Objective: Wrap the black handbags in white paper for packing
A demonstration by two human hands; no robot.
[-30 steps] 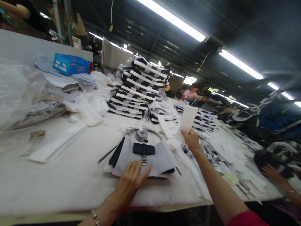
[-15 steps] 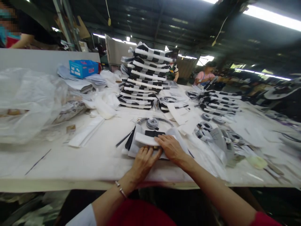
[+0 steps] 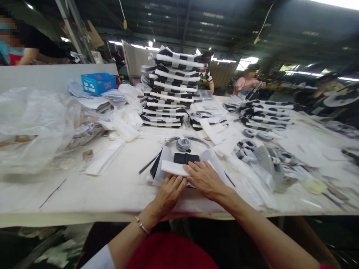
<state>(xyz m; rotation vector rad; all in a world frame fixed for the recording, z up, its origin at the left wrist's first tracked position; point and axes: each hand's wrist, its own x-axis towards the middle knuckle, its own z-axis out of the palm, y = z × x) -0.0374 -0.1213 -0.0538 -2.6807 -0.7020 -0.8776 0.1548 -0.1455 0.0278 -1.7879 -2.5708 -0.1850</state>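
Note:
A black bag (image 3: 154, 167) lies on the table in front of me, largely covered by white tissue paper (image 3: 166, 154). A white foam strip (image 3: 174, 167) rests across its middle, below a black strap piece (image 3: 186, 157). My right hand (image 3: 204, 180) lies over the strip's right end, fingers stretched out and pressing down. At the strip's near edge my left hand (image 3: 170, 191) has its fingers extended, tips touching the foam and close to the right hand. Just behind the bag sits a wrapped coil of grey strap (image 3: 183, 144). What lies under both palms is hidden.
Behind rises a tall stack of black bags wrapped with white strips (image 3: 174, 87). A lower stack (image 3: 266, 114) stands to the right, near a grey tape dispenser (image 3: 269, 164). Plastic sheeting (image 3: 36, 127) and a blue box (image 3: 98, 83) are at left. Co-workers (image 3: 246, 82) are beyond the table.
The foam strip has come down flatter over the bag. My right hand has spread over its end, and my left fingers have drawn from beneath it to its near edge. The view shifted slightly.

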